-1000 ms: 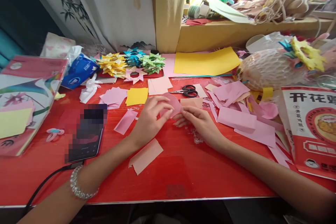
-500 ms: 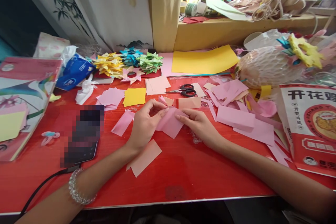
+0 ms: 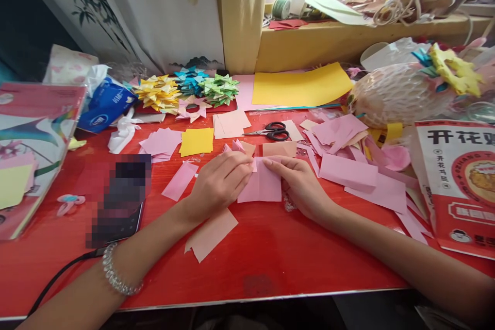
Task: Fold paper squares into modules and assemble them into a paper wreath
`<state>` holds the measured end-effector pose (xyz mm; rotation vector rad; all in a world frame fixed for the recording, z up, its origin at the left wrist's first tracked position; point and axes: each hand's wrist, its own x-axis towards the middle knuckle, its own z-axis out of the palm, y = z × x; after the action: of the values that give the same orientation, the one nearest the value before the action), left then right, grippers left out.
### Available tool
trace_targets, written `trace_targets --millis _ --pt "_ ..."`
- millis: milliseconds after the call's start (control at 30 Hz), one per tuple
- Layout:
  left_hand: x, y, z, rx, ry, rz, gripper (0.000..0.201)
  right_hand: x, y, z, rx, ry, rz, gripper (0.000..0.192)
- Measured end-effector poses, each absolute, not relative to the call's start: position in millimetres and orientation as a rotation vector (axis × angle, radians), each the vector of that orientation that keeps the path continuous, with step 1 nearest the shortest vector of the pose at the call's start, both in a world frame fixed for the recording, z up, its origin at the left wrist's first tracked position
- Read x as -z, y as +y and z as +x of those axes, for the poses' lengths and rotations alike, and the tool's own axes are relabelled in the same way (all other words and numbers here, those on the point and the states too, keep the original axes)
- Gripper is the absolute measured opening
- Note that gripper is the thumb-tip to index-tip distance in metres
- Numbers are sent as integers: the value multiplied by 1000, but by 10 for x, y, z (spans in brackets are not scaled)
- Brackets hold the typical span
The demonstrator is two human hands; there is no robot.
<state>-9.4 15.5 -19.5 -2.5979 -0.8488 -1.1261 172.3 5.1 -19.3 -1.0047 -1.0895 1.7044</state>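
Observation:
A pink paper square [image 3: 262, 185] lies flat on the red table [image 3: 270, 252] between my hands. My left hand [image 3: 219, 182] presses its left edge with the fingertips. From the right, my right hand [image 3: 299, 183] holds down the top right part, index finger stretched across the upper edge. A crease runs down the middle of the square. A beaded bracelet [image 3: 116, 274] is on my left wrist.
Black scissors [image 3: 275, 132] lie just beyond the hands. Pink offcuts [image 3: 348, 167] pile up at right, a peach piece [image 3: 211, 233] near my left forearm. A phone [image 3: 118, 201] with cable sits left. Folded paper stars [image 3: 189, 88] stand at the back, a printed bag [image 3: 460, 180] far right.
The pink paper, held up and curled between both hands a second ago, has been opened and laid flat on the table. Both hands now press it down.

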Motion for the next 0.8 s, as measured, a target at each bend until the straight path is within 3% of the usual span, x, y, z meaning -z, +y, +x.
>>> trace_targets --millis 233,800 --pt "216 147 -163 1006 -627 -2587 18 208 78 1729 -1746 -1042 -935 22" --pt "202 157 -131 962 -619 -2681 18 200 92 1738 -1824 -957 -881 19"
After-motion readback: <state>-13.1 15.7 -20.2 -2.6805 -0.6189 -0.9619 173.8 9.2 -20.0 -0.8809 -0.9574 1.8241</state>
